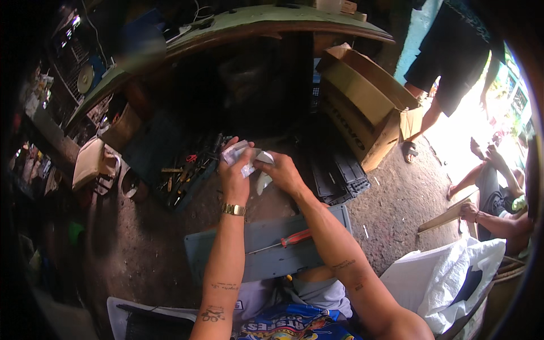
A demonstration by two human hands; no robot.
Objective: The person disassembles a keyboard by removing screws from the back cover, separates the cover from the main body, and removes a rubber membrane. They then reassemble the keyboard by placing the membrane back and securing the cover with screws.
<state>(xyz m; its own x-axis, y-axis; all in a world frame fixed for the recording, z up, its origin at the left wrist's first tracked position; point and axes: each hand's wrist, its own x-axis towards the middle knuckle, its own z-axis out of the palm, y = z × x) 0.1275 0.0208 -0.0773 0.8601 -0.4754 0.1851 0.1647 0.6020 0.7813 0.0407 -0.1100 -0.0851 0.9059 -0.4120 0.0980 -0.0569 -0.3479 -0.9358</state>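
Both my hands are raised in front of me, close together over the floor. My left hand (pixel 235 170) is closed around a crumpled whitish plastic packet (pixel 247 169), and something pale and boxy shows at its fingertips. With thumb and fingers, my right hand (pixel 285 173) pinches the other side of the packet, where a silvery flap sticks up. A pale strip hangs below the right fingers. What lies inside the packet cannot be made out. Just in front of my lap, a screwdriver (pixel 296 237) with a red handle rests on a blue-grey panel (pixel 218 249).
Left of my hands, a tray of tools (pixel 184 175) stands on the floor. Black ribbed cases (pixel 338 175) and an open cardboard box (pixel 362 96) are at right. A green-topped table (pixel 277 14) curves across the back. One person stands and another sits at right, near white sacking (pixel 436 277).
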